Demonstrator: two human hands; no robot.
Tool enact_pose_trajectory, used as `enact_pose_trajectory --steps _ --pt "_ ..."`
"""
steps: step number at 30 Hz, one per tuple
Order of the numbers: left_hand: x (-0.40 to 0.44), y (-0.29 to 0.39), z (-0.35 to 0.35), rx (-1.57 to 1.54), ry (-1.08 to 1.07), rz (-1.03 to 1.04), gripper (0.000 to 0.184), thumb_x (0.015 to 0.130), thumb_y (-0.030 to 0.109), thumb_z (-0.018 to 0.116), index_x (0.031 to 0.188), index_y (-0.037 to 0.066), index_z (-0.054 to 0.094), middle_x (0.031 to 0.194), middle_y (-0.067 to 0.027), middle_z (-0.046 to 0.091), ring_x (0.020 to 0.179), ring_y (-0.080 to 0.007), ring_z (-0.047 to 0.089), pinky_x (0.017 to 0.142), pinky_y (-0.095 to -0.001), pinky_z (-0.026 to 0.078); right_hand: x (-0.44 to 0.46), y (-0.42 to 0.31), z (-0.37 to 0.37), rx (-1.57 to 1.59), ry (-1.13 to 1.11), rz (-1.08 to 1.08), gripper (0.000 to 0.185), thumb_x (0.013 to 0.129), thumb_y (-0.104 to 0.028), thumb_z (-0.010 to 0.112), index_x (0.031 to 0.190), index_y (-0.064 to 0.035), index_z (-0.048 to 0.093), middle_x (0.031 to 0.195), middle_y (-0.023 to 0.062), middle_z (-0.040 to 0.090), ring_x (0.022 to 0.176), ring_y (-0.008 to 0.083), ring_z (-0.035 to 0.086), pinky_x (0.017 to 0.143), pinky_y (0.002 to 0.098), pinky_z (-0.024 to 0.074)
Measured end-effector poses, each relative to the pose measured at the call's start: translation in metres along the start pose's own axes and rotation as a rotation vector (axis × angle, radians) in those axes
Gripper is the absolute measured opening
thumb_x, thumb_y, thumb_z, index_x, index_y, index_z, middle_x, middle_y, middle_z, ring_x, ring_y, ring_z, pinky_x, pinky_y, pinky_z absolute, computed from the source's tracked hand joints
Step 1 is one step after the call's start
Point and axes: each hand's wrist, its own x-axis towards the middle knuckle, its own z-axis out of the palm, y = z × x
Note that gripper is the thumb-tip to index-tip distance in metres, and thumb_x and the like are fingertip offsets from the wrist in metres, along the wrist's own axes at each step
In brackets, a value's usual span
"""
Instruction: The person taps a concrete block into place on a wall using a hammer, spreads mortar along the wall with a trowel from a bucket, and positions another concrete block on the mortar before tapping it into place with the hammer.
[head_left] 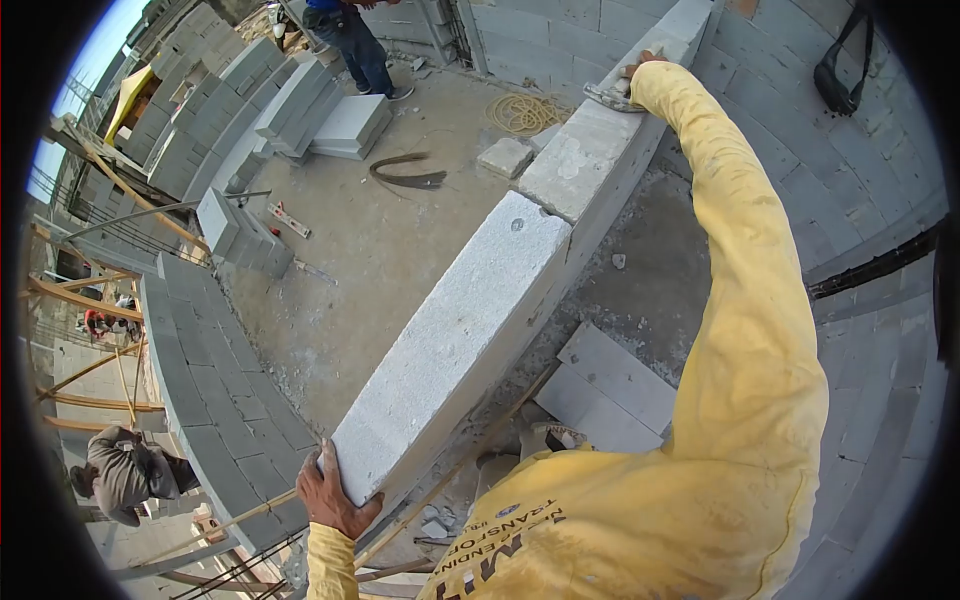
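A long pale aerated concrete block (455, 335) lies on top of a low wall running diagonally through the view. My left hand (338, 495) grips its near end, fingers along one side and thumb at the other edge. Beyond it, touching end to end, sits another rougher, dusty block (580, 160). At the far end of the wall, my right hand (640, 64) is closed around a grey metal tool (612, 97), perhaps a trowel, which rests on the wall top. The sleeve and distance partly hide those fingers.
Loose blocks (610, 385) lie on the floor beside the wall. Across the room are stacked blocks (350, 125), coiled rope (527, 113), a bundle of dark strands (408, 172) and a level (289, 220). One person (350, 45) stands behind; another (130, 472) is outside the left wall.
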Motion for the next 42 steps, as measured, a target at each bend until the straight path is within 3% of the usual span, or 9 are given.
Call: enact_pose_trajectory --steps 5,15,20,23,28,33,35,38,42 --pt "-0.001 -0.002 -0.002 -0.001 0.012 0.028 0.12 0.049 0.042 0.078 0.151 0.002 0.03 0.131 -0.0311 0.043 0.12 -0.0467 0.044 0.104 -0.0565 0.032 -0.064 -0.001 -0.011 -0.306 0.19 -0.262 0.053 0.093 -0.04 0.059 0.143 -0.0289 0.045 0.155 -0.0015 0.036 0.143 0.0205 0.033 0.113 0.0643 0.0239" --pt "-0.004 -0.02 -0.003 -0.073 -0.058 0.096 0.119 0.067 0.074 0.066 0.154 0.006 0.026 0.133 -0.0336 0.04 0.124 -0.0461 0.041 0.104 -0.0591 0.025 -0.205 -0.052 0.003 0.451 0.489 -0.422 0.042 0.096 -0.042 0.058 0.117 -0.0063 0.057 0.09 0.0154 0.064 0.09 0.0292 0.066 0.076 0.04 0.05" --pt "-0.004 -0.048 0.013 -0.22 0.09 0.172 0.087 0.09 0.064 0.049 0.151 0.004 0.032 0.129 -0.0265 0.05 0.119 -0.0416 0.049 0.104 -0.0501 0.034 -0.324 -0.064 0.001 0.98 -0.296 -0.586 0.04 0.087 -0.021 0.065 0.119 0.0023 0.059 0.076 0.0095 0.06 0.067 0.0183 0.059 0.061 0.0318 0.048" --pt "0.001 -0.06 0.001 -0.264 0.007 0.11 0.068 0.097 0.056 0.044 0.146 0.009 0.04 0.125 -0.0249 0.057 0.114 -0.0405 0.055 0.101 -0.0464 0.041 -0.387 -0.078 -0.026 1.241 -0.266 -0.679 0.042 0.084 -0.016 0.065 0.121 0.0037 0.058 0.069 -0.0001 0.052 0.059 0.0074 0.049 0.052 0.0236 0.0401" --pt "0.007 -0.074 0.015 -0.396 -0.011 0.084 0.063 0.098 0.058 0.04 0.139 0.01 0.05 0.12 -0.0233 0.064 0.11 -0.0398 0.062 0.095 -0.048 0.048 -0.466 -0.056 -0.129 1.517 0.36 -1.084 0.045 0.096 -0.031 0.062 0.121 0.0049 0.052 0.08 0.0035 0.055 0.072 0.0072 0.053 0.064 0.0201 0.0438" --pt "0.008 -0.07 0.004 -0.368 -0.116 0.019 0.061 0.099 0.058 0.038 0.133 0.009 0.054 0.111 -0.0215 0.069 0.105 -0.0405 0.065 0.095 -0.0477 0.049 -0.471 -0.074 -0.092 1.842 0.191 -1.404 0.054 0.099 -0.049 0.054 0.123 -0.0008 0.051 0.076 0.0033 0.049 0.062 0.0093 0.047 0.057 0.0243 0.0421" --pt "0.008 -0.071 0.003 -0.375 -0.1 0.014 0.061 0.099 0.057 0.037 0.132 0.009 0.054 0.11 -0.021 0.069 0.105 -0.0401 0.065 0.096 -0.0481 0.048 -0.542 -0.111 -0.006 1.549 0.11 -1.044 0.054 0.099 -0.052 0.053 0.128 -0.0068 0.049 0.077 0.003 0.049 0.056 0.01 0.046 0.054 0.0279 0.0422" --pt "0.0 -0.069 0.007 -0.372 -0.088 0.016 0.06 0.1 0.056 0.036 0.132 0.009 0.054 0.111 -0.0208 0.069 0.106 -0.0395 0.065 0.097 -0.0482 0.048 -0.511 -0.115 0.093 -0.06 0.081 -0.733 0.045 0.094 -0.039 0.061 0.124 -0.0062 0.051 0.08 0.0149 0.06 0.077 0.0264 0.064 0.074 0.0409 0.05" --pt "0.0 -0.069 -0.004 -0.377 -0.116 0.018 0.059 0.1 0.055 0.035 0.133 0.01 0.054 0.114 -0.0208 0.068 0.11 -0.0386 0.064 0.098 -0.0476 0.047 -0.555 -0.103 0.006 0.526 0.05 -0.781 0.04 0.097 -0.043 0.058 0.112 -0.0059 0.059 0.074 0.0051 0.058 0.066 0.0182 0.061 0.063 0.038 0.0503"
